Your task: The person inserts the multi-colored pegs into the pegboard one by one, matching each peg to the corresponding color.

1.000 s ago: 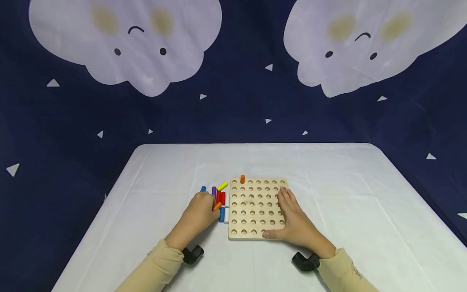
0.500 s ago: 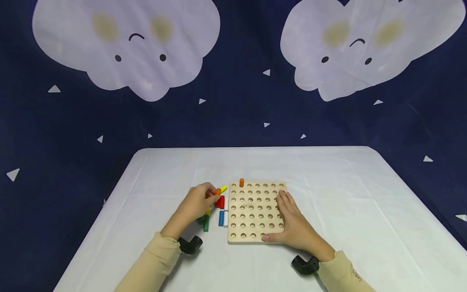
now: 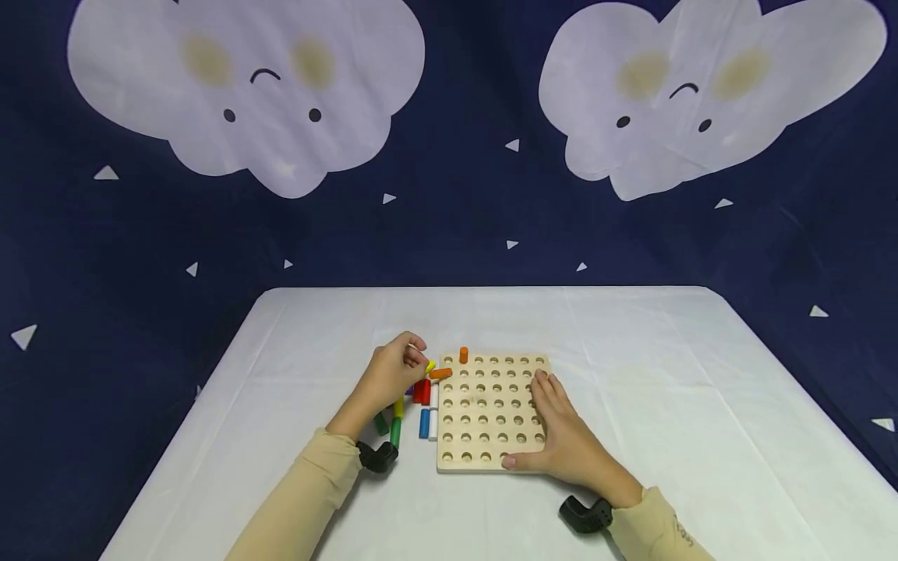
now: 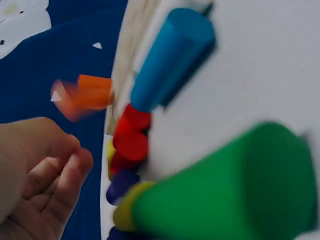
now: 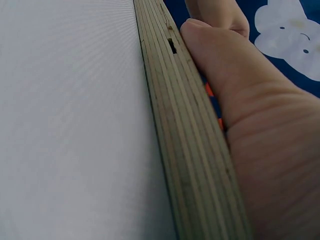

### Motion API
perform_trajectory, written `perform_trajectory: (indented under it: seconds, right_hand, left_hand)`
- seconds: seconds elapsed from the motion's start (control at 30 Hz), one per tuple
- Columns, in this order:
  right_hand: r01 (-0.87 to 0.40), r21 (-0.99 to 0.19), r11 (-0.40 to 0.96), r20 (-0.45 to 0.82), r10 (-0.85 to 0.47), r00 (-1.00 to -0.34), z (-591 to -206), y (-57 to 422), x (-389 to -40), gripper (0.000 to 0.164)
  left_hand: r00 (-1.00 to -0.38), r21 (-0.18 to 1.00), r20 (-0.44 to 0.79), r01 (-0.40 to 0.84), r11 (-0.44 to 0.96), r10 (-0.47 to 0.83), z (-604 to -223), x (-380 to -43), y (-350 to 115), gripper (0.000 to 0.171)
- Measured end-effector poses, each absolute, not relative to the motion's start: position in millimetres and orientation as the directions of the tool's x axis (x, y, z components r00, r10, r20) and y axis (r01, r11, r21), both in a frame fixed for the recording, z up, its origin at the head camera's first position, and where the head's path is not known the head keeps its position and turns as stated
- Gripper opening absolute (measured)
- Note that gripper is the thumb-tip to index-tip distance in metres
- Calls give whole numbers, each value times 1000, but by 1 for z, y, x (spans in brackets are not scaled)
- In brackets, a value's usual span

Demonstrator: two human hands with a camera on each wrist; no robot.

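A square wooden pegboard (image 3: 473,411) with rows of holes lies on the table. One orange peg (image 3: 464,355) stands in its back row. Another orange peg (image 3: 440,374) is tilted sideways by the board's left edge, blurred in the left wrist view and apart from the fingers; whether it touches the board I cannot tell. My left hand (image 3: 393,372) hovers just left of it, fingers loosely bent with nothing between them. My right hand (image 3: 567,440) rests on the board's right side, fingers spread, thumb (image 5: 215,47) at the near edge.
Left of the board lie loose pegs: red pegs (image 3: 422,392), a blue peg (image 3: 424,424), white pegs (image 3: 433,425), a green peg (image 3: 396,432) and a yellow peg (image 3: 398,407). Purple pegs (image 4: 121,185) show in the left wrist view. White cloth (image 3: 631,351) covers the table.
My left hand took the orange peg from the pile, carried it up toward the board's back left, and now the peg is out of its fingers. The right hand stays on the board.
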State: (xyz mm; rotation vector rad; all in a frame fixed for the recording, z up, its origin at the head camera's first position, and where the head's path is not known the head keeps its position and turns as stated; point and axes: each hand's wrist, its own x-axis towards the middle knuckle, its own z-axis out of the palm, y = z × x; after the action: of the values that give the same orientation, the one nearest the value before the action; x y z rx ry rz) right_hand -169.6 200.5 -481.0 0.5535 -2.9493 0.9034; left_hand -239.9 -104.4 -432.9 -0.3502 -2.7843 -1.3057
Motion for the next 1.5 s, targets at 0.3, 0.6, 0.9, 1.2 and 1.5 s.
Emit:
perform_trajectory:
  seconds: [0.3, 0.6, 0.9, 1.2, 1.5]
  right_hand:
    - [-327, -549, 769, 103, -326, -940, -475, 200, -173, 141]
    - [-331, -546, 770, 106, -329, -938, -474, 201, -174, 141]
    - [-325, -548, 771, 94, -330, -939, -475, 201, -173, 141]
    - [-324, -552, 768, 90, -331, -939, -478, 201, -171, 141]
    - [-329, -547, 770, 85, -340, -937, -478, 201, -171, 140]
  left_hand:
    - [-978, 705, 121, 205, 679, 170, -429, -253, -100, 23]
    - [-939, 613, 71, 308, 728, 337, -433, -258, -87, 35]
    - [-909, 557, 114, 393, 732, 401, -437, -257, -81, 31]
    - [-949, 676, 124, 294, 676, 289, -437, -260, -79, 19]
    - [-963, 734, 131, 255, 630, 237, -434, -265, -78, 20]
